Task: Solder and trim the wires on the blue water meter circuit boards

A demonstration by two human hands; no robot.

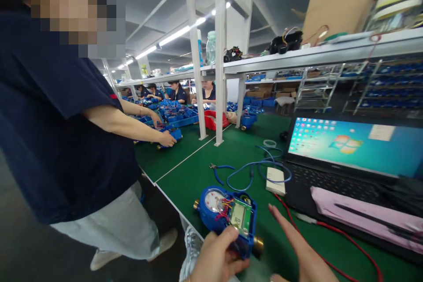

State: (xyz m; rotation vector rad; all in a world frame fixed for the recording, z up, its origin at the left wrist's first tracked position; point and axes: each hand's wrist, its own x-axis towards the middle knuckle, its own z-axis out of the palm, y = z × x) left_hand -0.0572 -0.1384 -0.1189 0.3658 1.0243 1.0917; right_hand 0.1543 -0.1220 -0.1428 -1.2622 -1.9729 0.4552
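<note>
Evidently mid-handling, the left hand (216, 255) grips a blue meter (228, 217); the right hand (297, 242) hovers, fingers wide; the next move seemingly needs steadiness.

Directly ahead of the left hand (220, 253), the blue meter (211, 216) obstructs. Between meter and right hand (302, 251), a narrow strip of green mat (265, 224) is passable. Ahead of that strip, the white block (275, 188) and blue cable (254, 162) obstruct; pliers (216, 170) lie beyond the meter. Rightward of the right hand, the red cable (343, 229) and laptop (317, 167) restrict passage.
</note>
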